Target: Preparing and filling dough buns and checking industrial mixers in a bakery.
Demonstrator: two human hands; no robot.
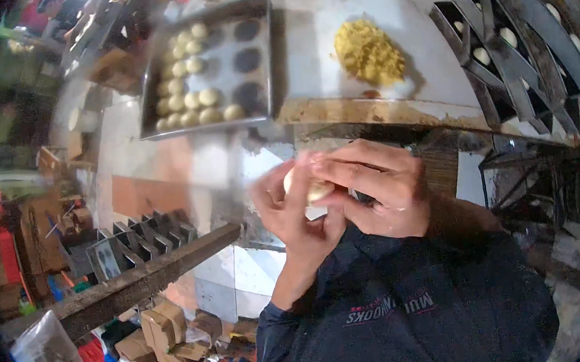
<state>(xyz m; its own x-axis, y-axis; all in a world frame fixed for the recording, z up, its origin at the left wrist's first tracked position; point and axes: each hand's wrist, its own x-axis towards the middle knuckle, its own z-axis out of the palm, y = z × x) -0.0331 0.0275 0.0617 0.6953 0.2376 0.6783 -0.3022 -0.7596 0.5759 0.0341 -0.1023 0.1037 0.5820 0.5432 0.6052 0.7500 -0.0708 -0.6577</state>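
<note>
A pale round piece of dough (318, 190) is held between my two hands in front of my chest. My left hand (284, 206) cups it from the left with bent fingers. From the right, the fingertips of my right hand (380, 188) press at its top and side, and the thumb lies against its lower edge. The fingers cover much of the dough. Beyond my hands, a dark metal tray (224, 70) bears rows of small pale dough balls (208, 115), mostly on its left side. A heap of crumbly yellow filling (370, 54) lies to its right.
The filling lies on a pale worktop (307, 14) with a worn front edge. Metal racks (491, 33) holding some pale dough pieces stand at the far right. On the left are a wooden beam (150, 275), a metal slatted rack (140, 244), cardboard boxes (163, 324) and a plastic bag (51, 353).
</note>
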